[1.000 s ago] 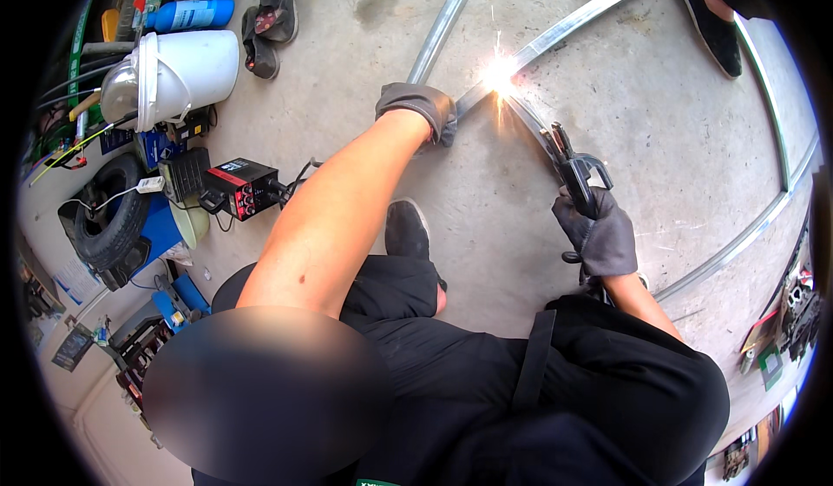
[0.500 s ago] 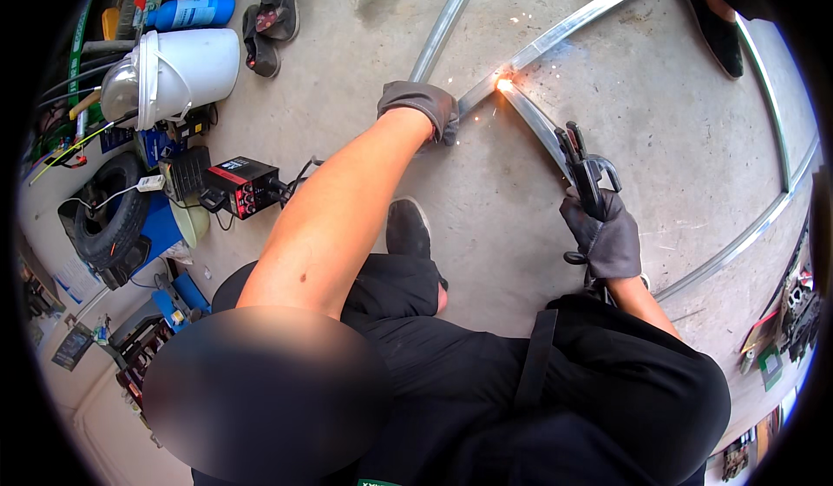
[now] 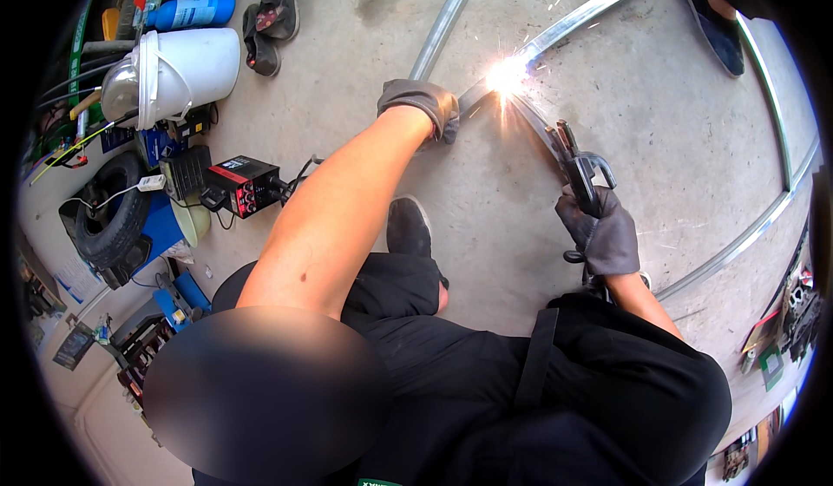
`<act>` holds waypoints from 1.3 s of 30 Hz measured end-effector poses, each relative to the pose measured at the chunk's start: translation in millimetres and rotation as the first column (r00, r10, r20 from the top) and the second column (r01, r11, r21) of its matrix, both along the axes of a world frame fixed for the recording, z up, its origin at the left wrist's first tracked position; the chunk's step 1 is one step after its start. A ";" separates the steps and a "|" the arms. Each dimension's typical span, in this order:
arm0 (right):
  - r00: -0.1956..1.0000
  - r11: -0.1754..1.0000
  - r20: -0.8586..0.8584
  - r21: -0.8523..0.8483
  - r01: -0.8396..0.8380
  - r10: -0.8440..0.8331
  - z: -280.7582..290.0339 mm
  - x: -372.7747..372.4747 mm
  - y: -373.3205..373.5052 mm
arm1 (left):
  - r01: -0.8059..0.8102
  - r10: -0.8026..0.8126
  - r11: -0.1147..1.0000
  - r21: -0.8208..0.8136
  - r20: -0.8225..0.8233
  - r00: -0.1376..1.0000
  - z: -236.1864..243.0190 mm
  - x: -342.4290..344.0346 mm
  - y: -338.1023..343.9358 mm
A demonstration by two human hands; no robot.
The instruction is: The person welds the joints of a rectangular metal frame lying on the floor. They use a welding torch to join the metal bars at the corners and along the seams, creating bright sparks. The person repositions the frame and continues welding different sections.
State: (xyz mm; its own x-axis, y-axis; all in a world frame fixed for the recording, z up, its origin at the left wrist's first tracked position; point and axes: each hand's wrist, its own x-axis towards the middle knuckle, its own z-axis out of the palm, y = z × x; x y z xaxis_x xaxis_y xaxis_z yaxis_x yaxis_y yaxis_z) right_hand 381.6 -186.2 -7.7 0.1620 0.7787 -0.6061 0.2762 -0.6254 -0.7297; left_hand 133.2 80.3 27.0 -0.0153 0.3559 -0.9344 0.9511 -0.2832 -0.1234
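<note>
A brown glove covers my left hand (image 3: 423,109), which is closed over the silvery metal tube frame (image 3: 599,10) close to a corner; its fingers are mostly hidden. Wrapped round a black electrode holder (image 3: 580,172) is my gloved right hand (image 3: 606,236). The holder's jaws point up and left. Between the two hands, a bright white welding arc (image 3: 507,75) burns where tubes meet, throwing sparks. Its glare hides the joint, and the electrode is hard to make out against the tube behind the holder.
A red and black welding machine (image 3: 241,187) stands left on the concrete floor, with cables. Beyond it are a white bucket (image 3: 198,69), a tyre (image 3: 108,213) and a pair of shoes (image 3: 278,4). Another person's foot (image 3: 718,30) is at the upper right, beside more frame tubes (image 3: 768,95).
The small orange glow at the joint has grown into a large white arc with more sparks. My right hand and the holder have shifted slightly up and left; my left hand stays put.
</note>
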 end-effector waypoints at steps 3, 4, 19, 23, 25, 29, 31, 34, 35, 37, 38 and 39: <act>1.000 0.999 0.005 -0.035 -0.018 0.018 -1.4 0.3 -0.5 | -0.251 0.259 0.950 0.186 -0.018 0.966 0.8 0.5 -8.1; 0.989 0.989 0.106 0.096 -0.115 0.105 0.0 1.1 -1.2 | -0.368 0.376 0.903 0.219 0.006 0.926 0.4 -0.9 -7.5; 0.991 0.994 -0.099 -0.077 0.078 -0.086 17.8 -1.4 5.7 | -0.011 0.013 0.997 0.080 -0.028 1.000 -6.1 -2.4 -1.9; 0.993 0.992 -0.100 -0.112 0.058 -0.069 22.7 -2.9 12.5 | 0.030 -0.027 0.998 0.056 -0.045 0.999 -0.6 0.0 -2.6; 0.994 0.990 -0.096 -0.131 0.046 -0.058 25.7 -4.0 14.8 | 0.001 0.002 0.999 0.050 -0.060 0.998 1.1 1.9 -2.3; 0.995 0.985 -0.079 -0.168 0.039 -0.053 31.5 -5.1 16.4 | -0.049 0.053 0.996 0.071 -0.047 0.998 0.5 1.9 -2.4; 0.997 0.986 -0.070 -0.166 0.034 -0.046 31.6 -5.0 16.6 | -0.067 0.071 0.994 0.081 -0.049 0.996 -3.1 -0.5 -2.7; 0.995 0.988 -0.088 -0.151 0.043 -0.057 26.4 -4.2 16.2 | -0.193 0.198 0.976 0.104 -0.044 0.979 -12.2 -4.7 -3.0; 0.989 0.982 -0.118 -0.174 0.069 -0.090 24.2 -3.4 15.5 | -0.279 0.276 0.951 0.131 0.041 0.960 -14.4 -7.5 -4.7; 0.989 0.988 -0.124 -0.140 0.059 -0.076 19.0 -2.7 13.9 | -0.585 0.573 0.799 0.142 0.119 0.811 -18.8 -10.0 -6.9; 0.995 0.996 -0.097 -0.083 0.022 -0.030 16.1 -3.5 13.6 | -0.650 0.636 0.739 0.178 0.133 0.760 -20.4 -10.1 -9.2; 0.997 0.997 -0.070 -0.068 -0.023 0.018 14.6 -3.0 12.7 | -0.408 0.402 0.899 0.158 0.066 0.913 -20.2 -11.1 -9.0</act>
